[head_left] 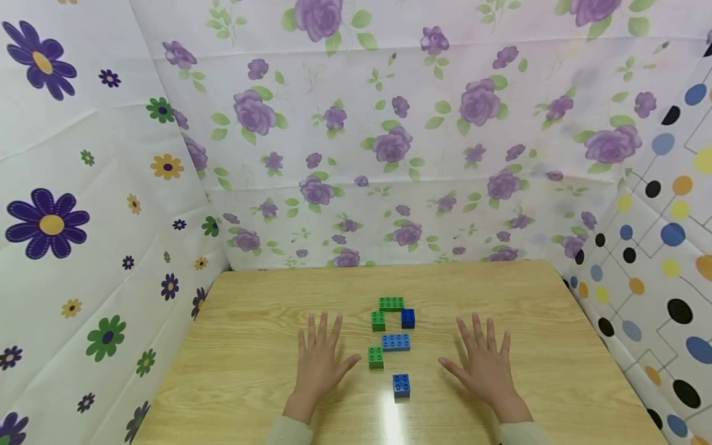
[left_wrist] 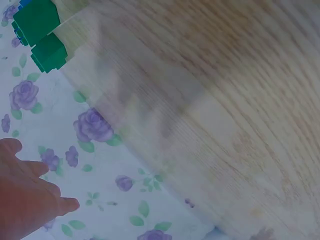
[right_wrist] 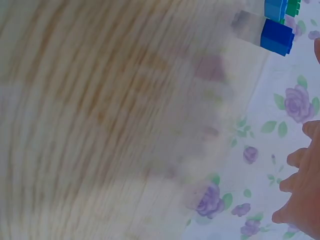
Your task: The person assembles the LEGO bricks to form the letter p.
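Note:
Both hands lie spread over the wooden table on either side of a loose group of toy building bricks. My left hand has its fingers straight and its thumb pointing toward a square green brick, apart from it. Opposite, my right hand spreads its fingers and holds nothing. Between them are a long light-blue brick, a square blue brick nearest me, a second square green brick, a dark blue brick and a long green brick farthest back.
The wooden table reaches back to a rose-patterned cloth. A flower-print cloth hangs at the left, and a dotted cloth at the right. Light glares off the tabletop near its front.

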{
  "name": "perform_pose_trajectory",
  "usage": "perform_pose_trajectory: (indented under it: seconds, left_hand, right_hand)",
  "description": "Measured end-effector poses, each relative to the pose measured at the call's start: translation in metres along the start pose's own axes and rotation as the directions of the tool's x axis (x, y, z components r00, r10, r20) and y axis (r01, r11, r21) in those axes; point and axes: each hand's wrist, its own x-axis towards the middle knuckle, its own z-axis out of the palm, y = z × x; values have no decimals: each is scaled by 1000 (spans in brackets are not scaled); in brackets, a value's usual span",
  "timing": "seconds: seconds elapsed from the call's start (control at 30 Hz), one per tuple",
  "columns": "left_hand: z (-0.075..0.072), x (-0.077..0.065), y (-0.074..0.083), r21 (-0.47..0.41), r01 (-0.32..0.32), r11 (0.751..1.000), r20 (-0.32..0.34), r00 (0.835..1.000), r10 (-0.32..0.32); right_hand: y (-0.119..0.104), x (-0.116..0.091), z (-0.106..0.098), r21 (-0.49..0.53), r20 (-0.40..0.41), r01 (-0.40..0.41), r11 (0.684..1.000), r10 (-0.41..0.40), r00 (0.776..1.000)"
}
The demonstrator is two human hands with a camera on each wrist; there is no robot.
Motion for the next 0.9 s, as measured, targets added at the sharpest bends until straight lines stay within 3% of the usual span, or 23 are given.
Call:
perform_pose_trajectory:
  seconds: [0.43,0.7,0.9]
  left_hand:
    - [-2,7,7,-99,-126,987,-106,988,115]
    - [-2,9,13,-184,-215,959,-161,969,187]
    - [1,9,18,-250,-234,940,-182,965,191]
  right_hand:
    - [-4,4,1,37,-67,38,999,-35,997]
    - [-10,7,0,96,-87,56,994,-48,995]
    - [-19,9,-3,158,-92,65,985,-50,995]
